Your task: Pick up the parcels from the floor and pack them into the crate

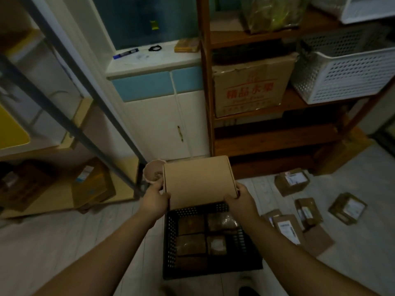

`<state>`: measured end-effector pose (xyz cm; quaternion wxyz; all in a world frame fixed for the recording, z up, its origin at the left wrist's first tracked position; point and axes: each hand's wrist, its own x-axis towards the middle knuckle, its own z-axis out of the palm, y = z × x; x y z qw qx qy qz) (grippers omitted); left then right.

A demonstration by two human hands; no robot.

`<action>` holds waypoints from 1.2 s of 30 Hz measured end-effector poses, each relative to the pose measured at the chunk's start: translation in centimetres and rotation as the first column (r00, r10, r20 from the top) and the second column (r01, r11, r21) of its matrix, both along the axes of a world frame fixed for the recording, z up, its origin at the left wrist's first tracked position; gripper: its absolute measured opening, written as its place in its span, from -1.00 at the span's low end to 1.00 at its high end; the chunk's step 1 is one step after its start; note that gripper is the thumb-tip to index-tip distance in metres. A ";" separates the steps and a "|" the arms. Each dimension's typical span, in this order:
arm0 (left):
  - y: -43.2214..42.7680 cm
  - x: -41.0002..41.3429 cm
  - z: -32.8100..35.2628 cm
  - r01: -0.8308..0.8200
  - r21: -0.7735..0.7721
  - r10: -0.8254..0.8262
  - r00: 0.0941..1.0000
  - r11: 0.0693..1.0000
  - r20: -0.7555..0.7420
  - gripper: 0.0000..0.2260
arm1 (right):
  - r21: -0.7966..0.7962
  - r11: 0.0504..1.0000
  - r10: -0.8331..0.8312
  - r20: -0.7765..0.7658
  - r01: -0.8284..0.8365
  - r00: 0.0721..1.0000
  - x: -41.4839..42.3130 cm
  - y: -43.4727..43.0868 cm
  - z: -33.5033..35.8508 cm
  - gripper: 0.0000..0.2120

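A person's left hand (155, 202) and right hand (239, 201) grip a flat cardboard box (197, 182) by its near corners, held level just above the black crate's (170, 238) far edge, long axis left-right

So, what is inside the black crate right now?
At least four brown parcels lie flat in the crate, side by side in two rows. The cardboard box that the left hand and right hand hold covers the crate's far end, so anything there cannot be seen.

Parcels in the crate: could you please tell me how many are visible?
4 parcels: far left, far right, near left, near right. The held box may hide others.
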<state>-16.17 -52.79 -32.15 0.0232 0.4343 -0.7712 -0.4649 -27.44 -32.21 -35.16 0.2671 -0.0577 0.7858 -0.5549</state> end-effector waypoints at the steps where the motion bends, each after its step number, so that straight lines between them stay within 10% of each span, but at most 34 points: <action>1: -1.0 0.3 -0.4 0.031 -0.005 -0.031 1.000 0.999 0.001 -0.46 | 0.016 1.000 -0.002 0.012 0.002 1.000 0.6 -0.8 -0.3 -0.64; 13: -8.4 2.5 -13.2 0.042 0.210 -0.052 0.998 0.977 0.041 -0.51 | 0.348 0.936 0.041 0.058 -0.059 0.997 4.4 -7.9 -9.6 -0.34; 36: -7.7 2.8 -56.1 0.114 -0.019 -0.093 0.887 0.993 0.453 -0.59 | 0.464 0.756 0.356 0.302 -0.463 0.884 1.9 -12.4 -53.2 -0.38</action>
